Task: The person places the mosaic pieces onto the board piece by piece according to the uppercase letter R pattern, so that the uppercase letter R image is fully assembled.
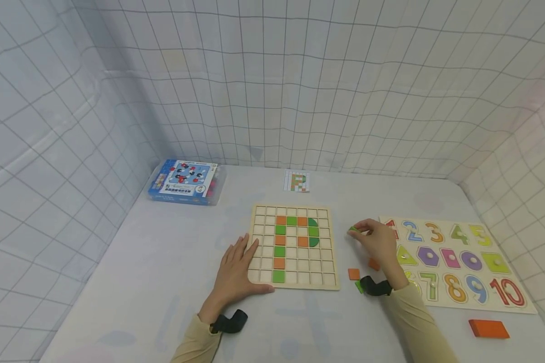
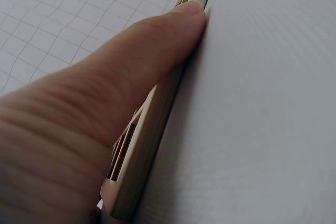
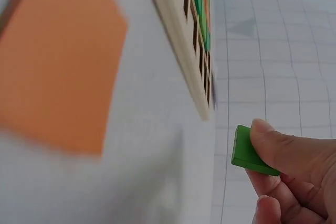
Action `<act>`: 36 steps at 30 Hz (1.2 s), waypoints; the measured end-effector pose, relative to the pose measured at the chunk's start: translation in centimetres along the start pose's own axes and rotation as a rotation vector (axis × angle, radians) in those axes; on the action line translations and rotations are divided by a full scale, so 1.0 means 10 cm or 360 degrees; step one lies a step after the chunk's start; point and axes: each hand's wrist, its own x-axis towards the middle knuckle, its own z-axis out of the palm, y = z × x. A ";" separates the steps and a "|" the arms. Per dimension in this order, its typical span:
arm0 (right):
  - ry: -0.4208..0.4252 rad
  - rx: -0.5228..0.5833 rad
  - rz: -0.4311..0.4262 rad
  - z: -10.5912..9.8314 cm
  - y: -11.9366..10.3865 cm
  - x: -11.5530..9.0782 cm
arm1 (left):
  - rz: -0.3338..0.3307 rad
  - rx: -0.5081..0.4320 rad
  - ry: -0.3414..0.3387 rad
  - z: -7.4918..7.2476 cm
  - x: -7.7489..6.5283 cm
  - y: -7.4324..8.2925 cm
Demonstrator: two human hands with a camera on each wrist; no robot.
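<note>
A wooden grid board (image 1: 315, 281) lies mid-table, with orange and green tiles set in its cells in a P-like shape. My left hand (image 1: 236, 272) rests spread at the board's lower left corner, its thumb (image 2: 157, 40) along the front edge. To the right of the board, my right hand (image 1: 377, 242) pinches a green square tile (image 3: 249, 153) between thumb and fingers, raised over the table. Below that hand lie an orange tile (image 1: 353, 274), another orange piece (image 1: 374, 263) and a green piece (image 1: 359, 287) partly covered by the wrist strap.
A small pattern card (image 1: 296, 181) lies behind the board. A boxed molecule set (image 1: 186, 181) sits at the back left. On the right is a number-and-shape puzzle board (image 1: 458, 303), partly under the right forearm, with an orange block (image 1: 488, 328) in front of it.
</note>
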 end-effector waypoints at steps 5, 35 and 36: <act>-0.0026 0.0134 -0.0187 0.19 -0.28 0.07 | 0.0008 -0.0011 0.0002 0.00 0.01 0.00; -0.0563 -0.0024 -0.0414 0.80 -0.92 0.12 | -0.0023 -0.0004 -0.0056 -0.01 0.02 -0.01; -0.0565 -0.0036 -0.0436 0.81 -0.91 0.12 | -0.0022 -0.0006 -0.0055 -0.01 0.02 -0.01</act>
